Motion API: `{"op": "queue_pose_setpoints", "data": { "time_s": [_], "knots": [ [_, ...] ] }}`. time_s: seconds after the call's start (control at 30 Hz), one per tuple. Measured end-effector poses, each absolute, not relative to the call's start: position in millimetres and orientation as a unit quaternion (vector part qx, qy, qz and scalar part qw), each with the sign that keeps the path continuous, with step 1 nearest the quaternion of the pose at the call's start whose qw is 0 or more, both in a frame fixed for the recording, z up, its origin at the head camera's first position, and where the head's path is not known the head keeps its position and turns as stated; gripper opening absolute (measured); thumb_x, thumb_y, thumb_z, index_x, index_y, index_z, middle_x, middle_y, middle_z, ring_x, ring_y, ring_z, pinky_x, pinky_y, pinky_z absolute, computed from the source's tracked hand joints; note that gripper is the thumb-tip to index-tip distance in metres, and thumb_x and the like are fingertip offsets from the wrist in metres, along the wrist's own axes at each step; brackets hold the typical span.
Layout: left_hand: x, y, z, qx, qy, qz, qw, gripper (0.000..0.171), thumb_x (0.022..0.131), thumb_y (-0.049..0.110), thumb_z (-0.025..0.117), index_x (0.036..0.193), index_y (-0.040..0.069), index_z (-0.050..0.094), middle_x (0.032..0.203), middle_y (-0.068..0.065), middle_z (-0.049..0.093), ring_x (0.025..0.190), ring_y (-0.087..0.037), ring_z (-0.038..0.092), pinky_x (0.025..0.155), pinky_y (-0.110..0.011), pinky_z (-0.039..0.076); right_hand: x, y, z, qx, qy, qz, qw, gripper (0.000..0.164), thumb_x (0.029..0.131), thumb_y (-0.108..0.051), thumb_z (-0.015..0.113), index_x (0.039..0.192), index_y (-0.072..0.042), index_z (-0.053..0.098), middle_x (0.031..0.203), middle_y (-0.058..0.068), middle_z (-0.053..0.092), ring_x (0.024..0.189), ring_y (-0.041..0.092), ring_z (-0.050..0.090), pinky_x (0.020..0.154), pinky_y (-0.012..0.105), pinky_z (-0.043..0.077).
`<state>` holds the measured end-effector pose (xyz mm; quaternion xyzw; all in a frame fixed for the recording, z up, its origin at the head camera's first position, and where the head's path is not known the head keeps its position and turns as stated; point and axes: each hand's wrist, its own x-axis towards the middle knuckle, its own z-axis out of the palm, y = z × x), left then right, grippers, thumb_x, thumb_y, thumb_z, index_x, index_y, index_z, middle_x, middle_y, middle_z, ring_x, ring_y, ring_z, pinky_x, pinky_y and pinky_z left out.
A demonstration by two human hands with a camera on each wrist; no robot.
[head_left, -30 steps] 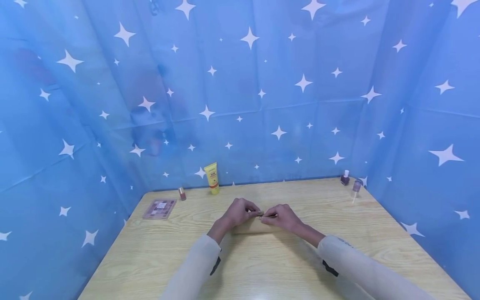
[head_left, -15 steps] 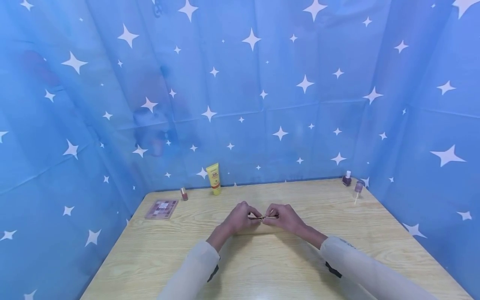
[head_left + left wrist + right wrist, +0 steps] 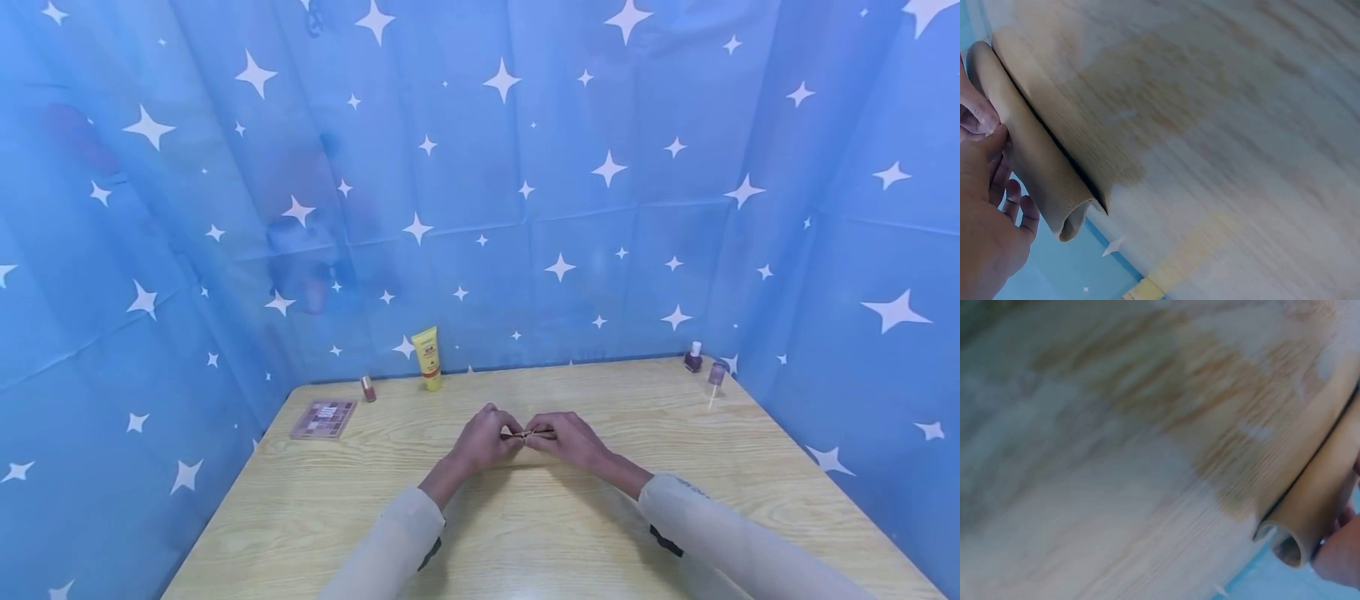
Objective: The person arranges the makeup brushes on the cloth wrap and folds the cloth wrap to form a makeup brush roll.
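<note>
In the head view both hands meet at the middle of the wooden table (image 3: 525, 533). My left hand (image 3: 486, 439) and right hand (image 3: 564, 437) each pinch an end of a thin strap (image 3: 527, 434) between their fingertips. Under them lies a rolled tan pouch (image 3: 1035, 156), mostly hidden by the hands in the head view. The left wrist view shows the roll's open end and my left hand (image 3: 985, 212) beside it. The roll (image 3: 1316, 494) also lies in the right wrist view, with my right hand (image 3: 1342, 556) at its end.
A yellow tube (image 3: 428, 358) and a small red bottle (image 3: 367, 387) stand at the back left, near an eyeshadow palette (image 3: 322, 418). A dark nail polish bottle (image 3: 693, 357) and a purple bottle (image 3: 715, 373) stand at the back right. A blue starred curtain (image 3: 480, 167) closes off three sides.
The hands have drawn closer over the roll and the strap now stretches between their fingertips. The tan roll seen below the hands a second ago is now largely covered.
</note>
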<state>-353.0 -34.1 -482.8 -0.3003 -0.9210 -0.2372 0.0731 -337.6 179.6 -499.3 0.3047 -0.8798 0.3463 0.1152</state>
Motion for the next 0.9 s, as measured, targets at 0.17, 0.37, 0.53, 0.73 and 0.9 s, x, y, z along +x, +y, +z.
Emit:
{"op": "queue_pose_setpoints", "data": {
  "time_s": [0.17, 0.37, 0.53, 0.73, 0.9],
  "knots": [
    [-353, -36, -484, -0.295, -0.923, -0.232, 0.087, 0.006, 0.093, 0.023, 0.081, 0.097, 0.018, 0.082, 0.092, 0.01, 0.069, 0.083, -0.005, 0.05, 0.07, -0.019, 0.047, -339, 177, -499, 0.306, -0.884, 0.335, 0.116, 0.008, 0.098, -0.025, 0.075, 0.102, -0.02, 0.078, 0.095, -0.005, 0.078, 0.085, 0.008, 0.073, 0.075, 0.026, 0.06],
    [-350, -42, -483, -0.295, -0.93, -0.204, 0.079, 0.019, 0.098, 0.028, 0.075, 0.113, 0.016, 0.08, 0.105, 0.006, 0.076, 0.091, -0.009, 0.056, 0.078, -0.025, 0.051, -338, 178, -498, 0.312, -0.884, 0.337, 0.094, 0.02, 0.102, -0.027, 0.069, 0.115, -0.013, 0.076, 0.108, 0.003, 0.078, 0.097, 0.018, 0.076, 0.082, 0.034, 0.062],
    [-340, -63, -482, -0.311, -0.938, -0.135, 0.065, 0.039, 0.104, 0.036, 0.065, 0.134, 0.011, 0.07, 0.12, -0.002, 0.075, 0.108, -0.018, 0.063, 0.09, -0.037, 0.055, -329, 190, -500, 0.33, -0.896, 0.272, 0.116, 0.034, 0.105, -0.027, 0.064, 0.129, -0.004, 0.07, 0.122, 0.011, 0.074, 0.108, 0.029, 0.072, 0.09, 0.049, 0.059],
    [-331, -94, -487, -0.345, -0.932, -0.072, 0.077, 0.049, 0.105, 0.04, 0.062, 0.142, 0.008, 0.063, 0.133, -0.006, 0.07, 0.126, -0.028, 0.061, 0.099, -0.046, 0.056, -320, 224, -507, 0.393, -0.887, 0.155, 0.188, 0.045, 0.105, -0.031, 0.063, 0.139, -0.001, 0.063, 0.133, 0.019, 0.068, 0.12, 0.039, 0.065, 0.095, 0.061, 0.053],
    [-326, -113, -489, -0.347, -0.934, -0.039, 0.07, 0.055, 0.104, 0.045, 0.062, 0.147, 0.01, 0.059, 0.143, -0.007, 0.065, 0.13, -0.03, 0.059, 0.103, -0.051, 0.053, -314, 247, -506, 0.376, -0.908, 0.122, 0.14, 0.063, 0.103, -0.043, 0.063, 0.15, -0.001, 0.053, 0.148, 0.022, 0.057, 0.134, 0.044, 0.054, 0.102, 0.069, 0.045]
  ]
}}
